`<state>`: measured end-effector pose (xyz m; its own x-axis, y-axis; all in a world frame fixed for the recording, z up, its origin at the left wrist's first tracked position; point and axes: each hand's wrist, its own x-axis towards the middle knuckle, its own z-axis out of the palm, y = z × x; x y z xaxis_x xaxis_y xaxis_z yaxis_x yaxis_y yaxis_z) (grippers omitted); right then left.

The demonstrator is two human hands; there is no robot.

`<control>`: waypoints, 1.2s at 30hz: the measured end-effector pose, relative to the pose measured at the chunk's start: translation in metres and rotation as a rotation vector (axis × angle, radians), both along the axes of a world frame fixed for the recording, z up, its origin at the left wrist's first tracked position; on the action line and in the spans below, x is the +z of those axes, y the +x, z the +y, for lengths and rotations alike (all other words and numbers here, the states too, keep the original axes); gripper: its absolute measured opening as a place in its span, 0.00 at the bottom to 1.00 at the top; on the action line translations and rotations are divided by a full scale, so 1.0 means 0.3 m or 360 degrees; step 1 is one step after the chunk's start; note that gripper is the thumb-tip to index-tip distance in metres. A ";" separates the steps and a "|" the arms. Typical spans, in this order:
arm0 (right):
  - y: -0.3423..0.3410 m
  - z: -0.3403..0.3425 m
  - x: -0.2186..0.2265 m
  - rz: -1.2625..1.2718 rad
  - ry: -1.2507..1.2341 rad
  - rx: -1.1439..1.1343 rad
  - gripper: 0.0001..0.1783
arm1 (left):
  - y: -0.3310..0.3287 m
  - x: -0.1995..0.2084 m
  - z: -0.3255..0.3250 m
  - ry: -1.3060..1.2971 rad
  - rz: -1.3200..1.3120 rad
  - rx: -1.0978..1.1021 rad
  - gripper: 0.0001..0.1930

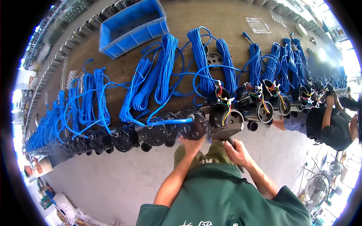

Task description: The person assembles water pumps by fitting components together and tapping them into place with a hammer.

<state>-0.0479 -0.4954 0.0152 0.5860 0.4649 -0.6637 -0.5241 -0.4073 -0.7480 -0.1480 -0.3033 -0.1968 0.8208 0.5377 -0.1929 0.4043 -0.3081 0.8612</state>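
Centre: right hand [237, 153], fingers wrapped round 1 hammer [225, 132]; left hand [192, 145] at 1 black cap [195, 126], fingers untellable; probably tapping, next needing square aim.

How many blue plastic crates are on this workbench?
1. The blue crate sits toward the far side of the workbench, left of centre, beyond the coiled blue cables. The bench's distant ends are too blurred to rule out others.

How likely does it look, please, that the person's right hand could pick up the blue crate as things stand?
Probably not: the right hand is wrapped around a hammer, and coiled blue cables lie between it and the blue crate.
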 end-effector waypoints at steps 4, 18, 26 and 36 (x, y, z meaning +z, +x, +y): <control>0.038 -0.042 0.098 0.0093 0.0153 -0.0203 0.22 | 0.014 0.069 0.003 -0.0037 0.0046 0.0023 0.30; 0.016 -0.054 0.130 0.0081 0.0105 -0.0261 0.21 | -0.020 0.015 0.036 -0.0157 -0.0084 -0.0017 0.21; 0.035 -0.052 0.108 0.0006 0.0045 -0.0216 0.21 | -0.013 -0.011 -0.004 -0.0173 -0.0023 0.0129 0.17; 0.028 -0.064 0.118 0.0035 0.0035 -0.0345 0.21 | -0.030 0.039 0.034 -0.0534 0.0099 -0.0057 0.22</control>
